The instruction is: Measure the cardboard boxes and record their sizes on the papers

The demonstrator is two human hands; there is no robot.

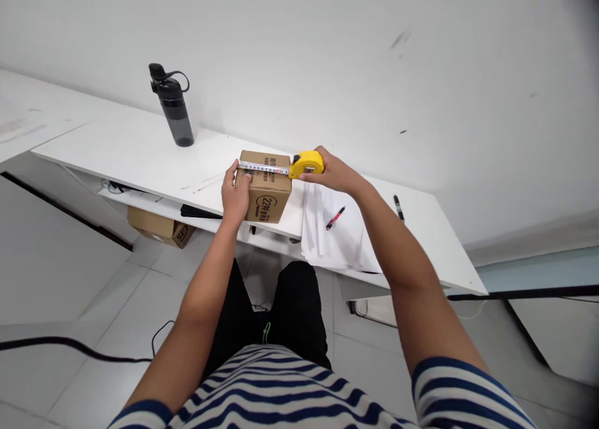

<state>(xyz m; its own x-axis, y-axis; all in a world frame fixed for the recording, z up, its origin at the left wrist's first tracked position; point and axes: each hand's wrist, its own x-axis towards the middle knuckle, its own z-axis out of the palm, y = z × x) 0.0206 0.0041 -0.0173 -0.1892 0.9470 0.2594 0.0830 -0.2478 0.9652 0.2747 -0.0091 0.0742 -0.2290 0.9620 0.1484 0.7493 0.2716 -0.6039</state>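
Observation:
A small brown cardboard box (267,205) with black print stands on the white table. Across its top lies the pulled-out blade (264,168) of a tape measure, numbers facing up. My left hand (235,195) is closed round the box's left side, thumb on the top face and fingertips by the blade's end. Whether those fingers also pinch the blade's tip is hard to see. At the box's right edge, my right hand (333,170) grips the yellow tape measure case (307,164), its mouth against the top edge.
White papers (344,245) with a red and black pen (336,218) lie right of the box. Another pen (399,208) sits farther right. A dark water bottle (175,113) stands at the back left, near the wall. On the shelf below is another cardboard box (156,226).

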